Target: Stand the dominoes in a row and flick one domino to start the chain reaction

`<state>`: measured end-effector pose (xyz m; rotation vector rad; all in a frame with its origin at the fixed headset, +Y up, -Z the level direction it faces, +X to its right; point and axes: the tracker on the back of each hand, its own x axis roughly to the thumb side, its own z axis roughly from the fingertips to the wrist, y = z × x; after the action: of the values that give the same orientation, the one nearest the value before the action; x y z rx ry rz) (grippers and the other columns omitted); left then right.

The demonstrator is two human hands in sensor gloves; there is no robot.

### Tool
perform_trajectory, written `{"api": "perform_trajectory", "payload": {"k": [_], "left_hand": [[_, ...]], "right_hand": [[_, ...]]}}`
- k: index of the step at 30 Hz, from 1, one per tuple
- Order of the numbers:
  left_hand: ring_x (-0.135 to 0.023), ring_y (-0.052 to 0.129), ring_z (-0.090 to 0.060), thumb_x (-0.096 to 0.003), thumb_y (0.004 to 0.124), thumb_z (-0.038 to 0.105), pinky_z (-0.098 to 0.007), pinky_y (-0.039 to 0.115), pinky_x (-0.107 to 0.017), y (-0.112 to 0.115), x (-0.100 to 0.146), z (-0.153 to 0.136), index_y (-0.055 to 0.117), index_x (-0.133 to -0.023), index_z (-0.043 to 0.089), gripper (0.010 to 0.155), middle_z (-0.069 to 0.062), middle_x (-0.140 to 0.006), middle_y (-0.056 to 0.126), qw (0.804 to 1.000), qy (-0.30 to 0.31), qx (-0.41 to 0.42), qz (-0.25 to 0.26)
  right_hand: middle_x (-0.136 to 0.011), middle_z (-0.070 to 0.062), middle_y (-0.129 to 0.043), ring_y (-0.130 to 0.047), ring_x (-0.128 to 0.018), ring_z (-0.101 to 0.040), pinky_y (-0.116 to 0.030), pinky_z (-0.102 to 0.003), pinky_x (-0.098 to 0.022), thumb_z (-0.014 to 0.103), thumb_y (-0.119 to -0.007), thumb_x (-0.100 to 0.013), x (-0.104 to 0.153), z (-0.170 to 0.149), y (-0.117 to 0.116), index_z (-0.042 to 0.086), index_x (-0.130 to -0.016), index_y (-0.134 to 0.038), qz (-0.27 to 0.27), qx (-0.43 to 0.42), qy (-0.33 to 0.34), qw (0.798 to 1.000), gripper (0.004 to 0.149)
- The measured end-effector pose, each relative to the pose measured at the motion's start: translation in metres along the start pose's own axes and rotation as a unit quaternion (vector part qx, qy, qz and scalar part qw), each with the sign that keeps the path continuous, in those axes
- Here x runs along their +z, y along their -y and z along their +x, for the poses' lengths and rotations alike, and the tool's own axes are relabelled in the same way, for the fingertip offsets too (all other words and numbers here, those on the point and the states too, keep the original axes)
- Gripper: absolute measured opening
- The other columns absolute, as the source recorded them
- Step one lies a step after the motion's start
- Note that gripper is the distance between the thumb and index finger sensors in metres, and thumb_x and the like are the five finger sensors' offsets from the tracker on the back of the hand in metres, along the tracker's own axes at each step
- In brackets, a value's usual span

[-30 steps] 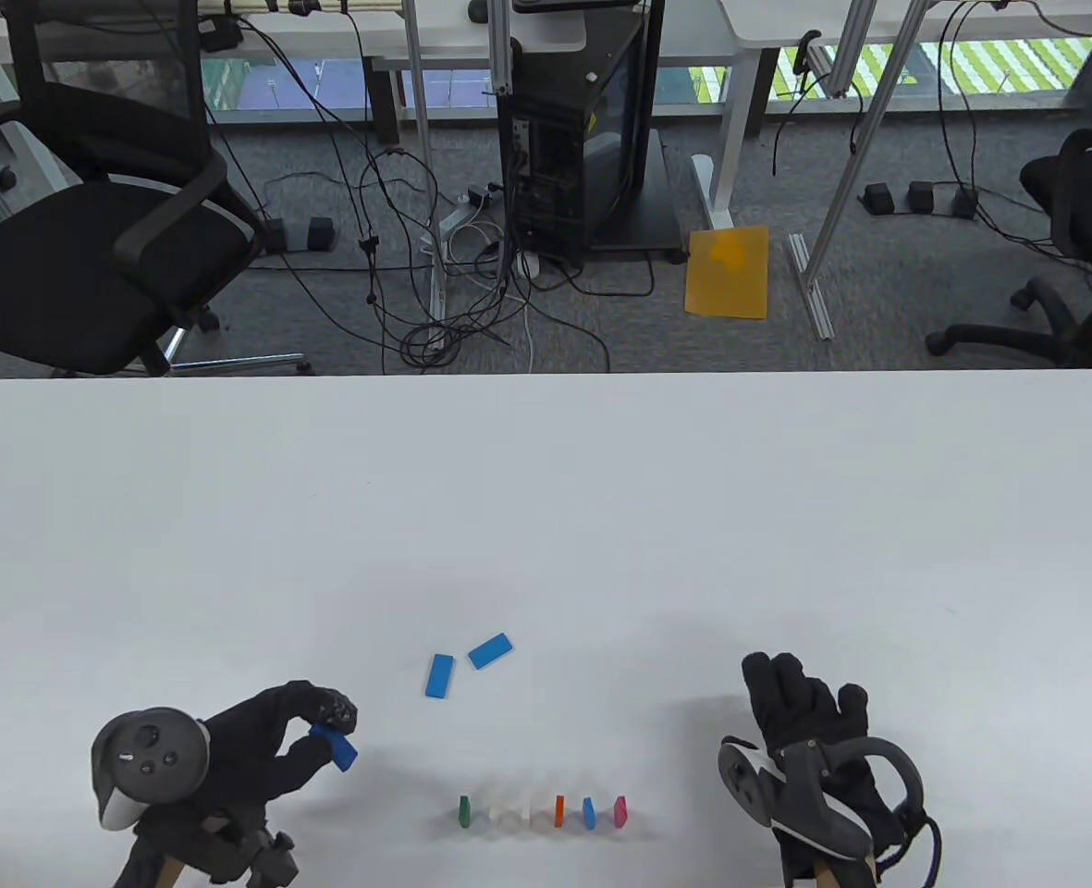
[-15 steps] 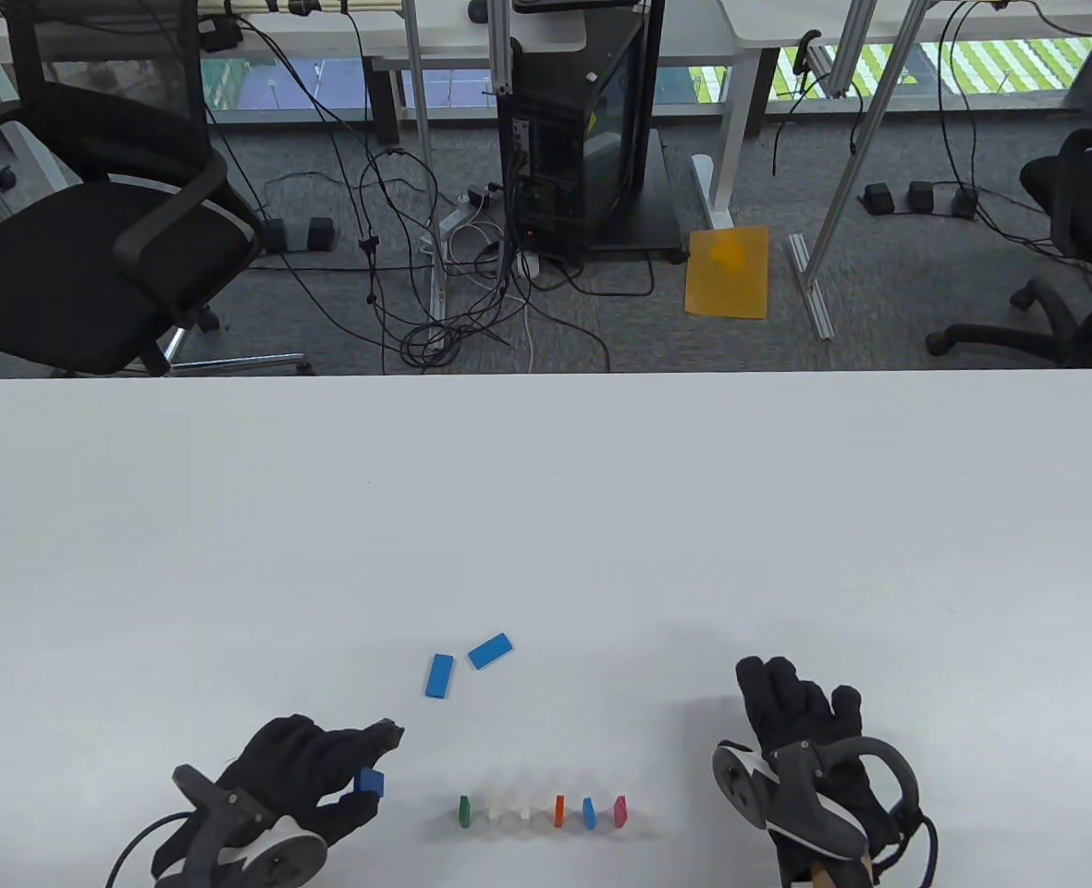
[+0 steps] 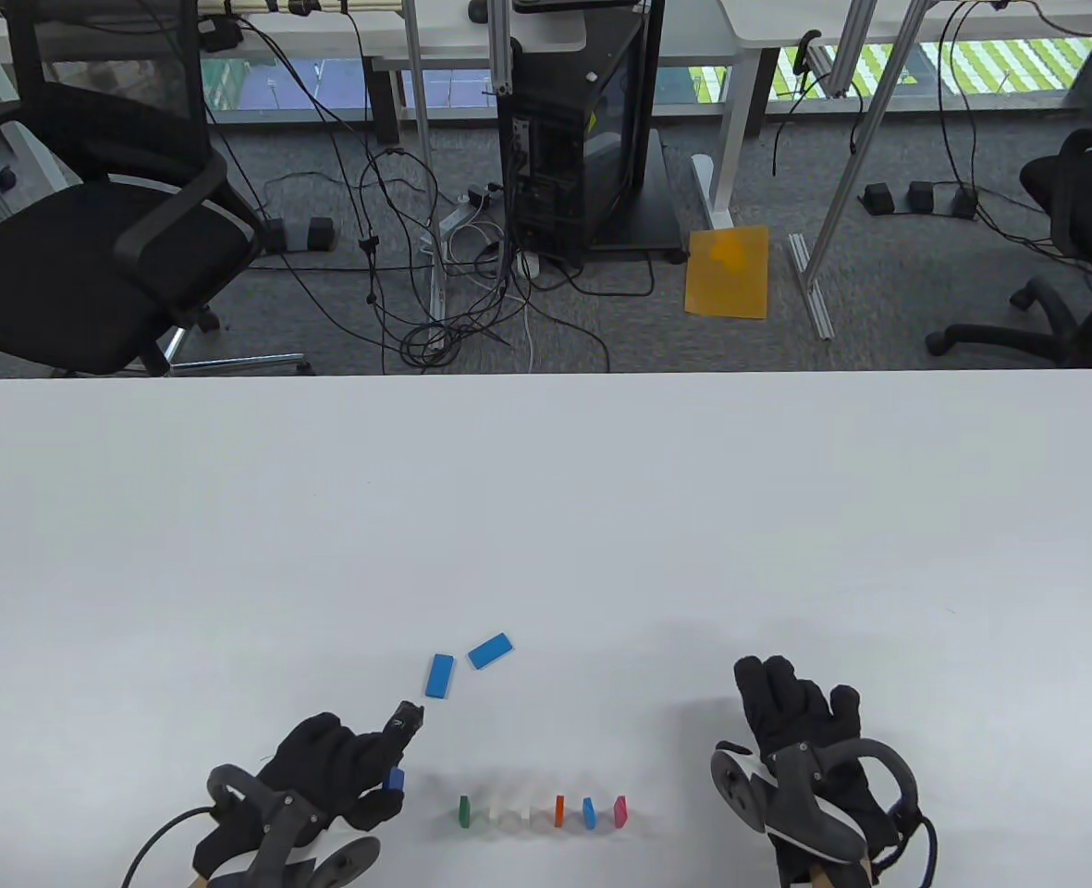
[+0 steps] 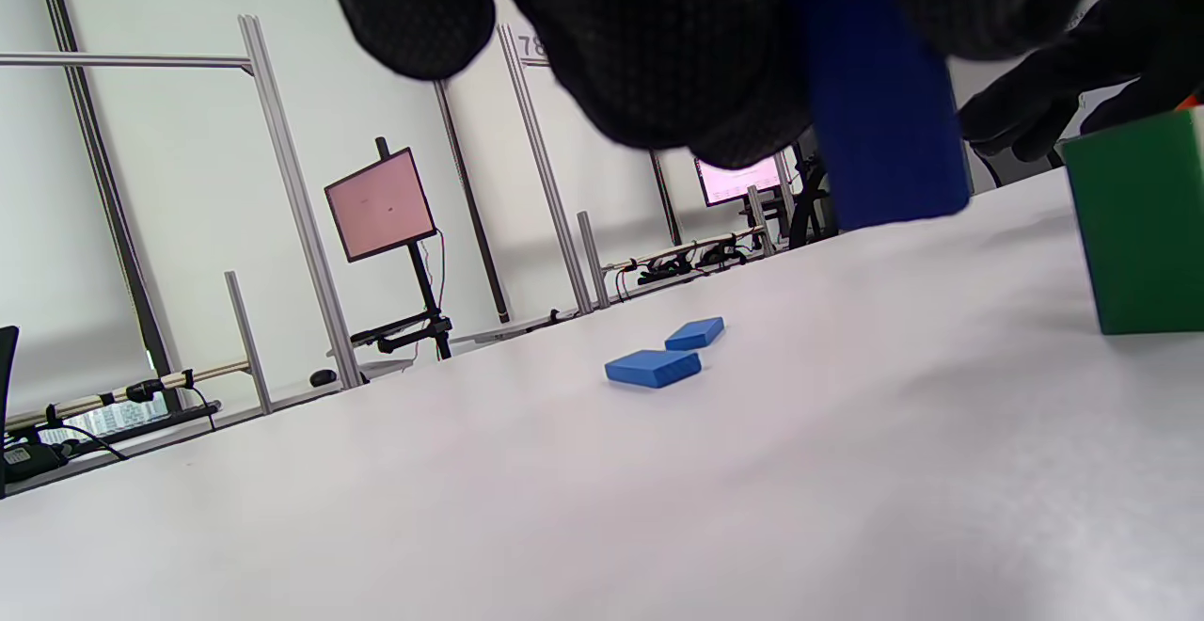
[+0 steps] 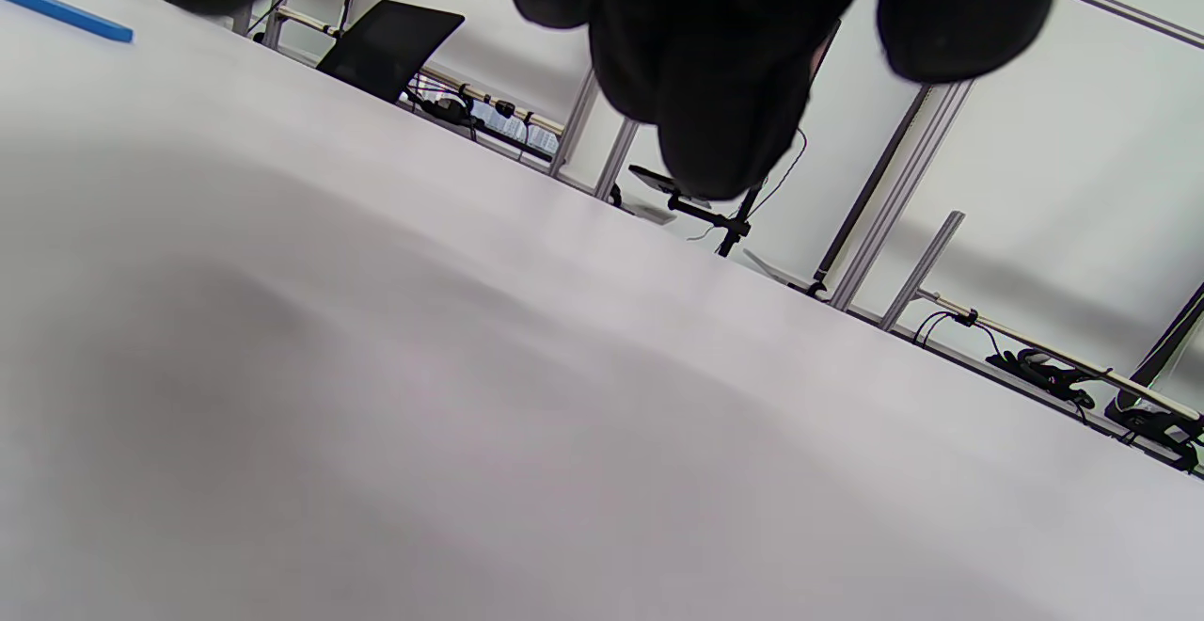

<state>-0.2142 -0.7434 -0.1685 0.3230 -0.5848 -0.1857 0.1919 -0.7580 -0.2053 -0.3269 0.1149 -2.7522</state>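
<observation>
Near the table's front edge stands a row of dominoes: green [image 3: 464,810], two white ones [image 3: 509,813], orange [image 3: 559,810], blue [image 3: 588,811] and pink [image 3: 620,810]. My left hand [image 3: 347,763] pinches a blue domino [image 3: 394,780] upright, just left of the green one. In the left wrist view this blue domino [image 4: 879,122] hangs just above the table beside the green domino [image 4: 1138,226]. Two blue dominoes [image 3: 439,675] [image 3: 490,650] lie flat farther back. My right hand [image 3: 800,717] rests flat on the table, right of the row, holding nothing.
The white table [image 3: 546,518] stretches wide behind the dominoes. Beyond its far edge are a black office chair [image 3: 92,222], a computer tower [image 3: 578,129] and loose cables on the floor.
My left hand has turned over and moved right and down toward the row, carrying the blue domino close to the green one. The right hand has barely shifted.
</observation>
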Motion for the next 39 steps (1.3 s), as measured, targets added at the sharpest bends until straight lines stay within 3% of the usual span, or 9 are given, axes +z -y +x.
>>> {"api": "perform_trajectory", "payload": {"k": [10, 17, 23, 39], "left_hand": [[-0.03, 0.097, 0.017, -0.0303, 0.073, 0.066, -0.023, 0.087, -0.056, 0.009, -0.004, 0.024, 0.052, -0.106, 0.023, 0.09, 0.031, -0.075, 0.095, 0.999, 0.044, -0.007, -0.025], [-0.028, 0.096, 0.017, -0.0303, 0.072, 0.066, -0.022, 0.088, -0.054, 0.016, -0.01, 0.036, 0.051, -0.106, 0.022, 0.09, 0.031, -0.074, 0.095, 0.998, 0.057, -0.024, -0.029], [-0.021, 0.093, 0.02, -0.0307, 0.072, 0.067, -0.017, 0.09, -0.043, 0.016, -0.013, 0.038, 0.051, -0.106, 0.021, 0.09, 0.031, -0.075, 0.095, 0.998, 0.053, -0.026, -0.035], [-0.021, 0.093, 0.021, -0.0309, 0.071, 0.068, -0.016, 0.09, -0.043, 0.012, -0.015, 0.046, 0.052, -0.106, 0.02, 0.091, 0.031, -0.075, 0.095, 0.995, 0.065, -0.06, -0.036]], "right_hand": [[-0.109, -0.027, -0.059, -0.083, -0.088, -0.043, -0.06, -0.07, -0.059, 0.058, -0.061, -0.041, 0.0, 0.001, 0.001, 0.003, -0.111, -0.04, 0.003, -0.001, 0.002, 1.0, 0.092], [-0.11, -0.027, -0.06, -0.083, -0.088, -0.043, -0.06, -0.07, -0.059, 0.058, -0.061, -0.041, 0.0, 0.002, 0.001, 0.003, -0.111, -0.04, 0.001, -0.001, 0.007, 1.0, 0.092], [-0.11, -0.027, -0.059, -0.083, -0.088, -0.043, -0.06, -0.07, -0.059, 0.058, -0.062, -0.041, 0.0, 0.001, 0.001, 0.003, -0.111, -0.04, -0.002, -0.006, 0.007, 1.0, 0.091], [-0.11, -0.027, -0.06, -0.083, -0.088, -0.043, -0.06, -0.07, -0.059, 0.058, -0.062, -0.041, 0.001, 0.002, 0.001, 0.003, -0.111, -0.04, 0.006, -0.005, 0.008, 1.0, 0.091]]}}
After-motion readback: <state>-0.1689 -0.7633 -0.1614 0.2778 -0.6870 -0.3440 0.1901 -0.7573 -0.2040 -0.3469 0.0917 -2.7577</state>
